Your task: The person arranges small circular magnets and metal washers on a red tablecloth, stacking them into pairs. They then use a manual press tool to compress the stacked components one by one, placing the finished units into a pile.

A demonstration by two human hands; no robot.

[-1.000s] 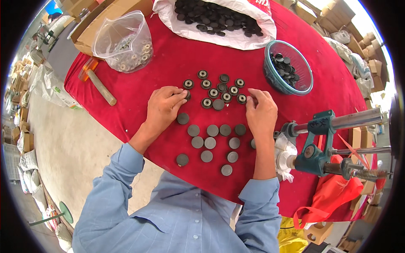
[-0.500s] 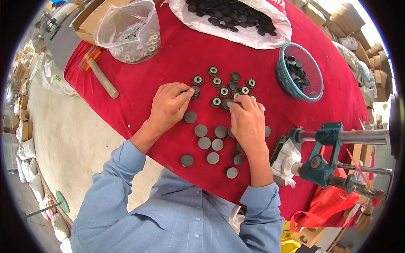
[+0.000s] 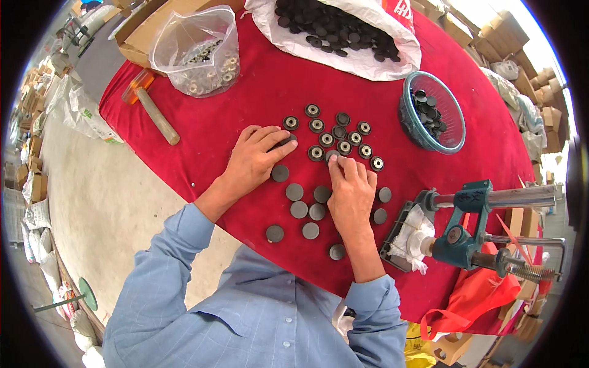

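Left hand (image 3: 254, 161) flat on the red-covered table (image 3: 215, 122), fingers together, fingertips pinning a dark disc (image 3: 283, 142). Right hand (image 3: 350, 190) beside it, fingertips bunched on a ringed disc (image 3: 332, 156). Plain discs (image 3: 304, 210) lie between the hands, toward the table's near edge.
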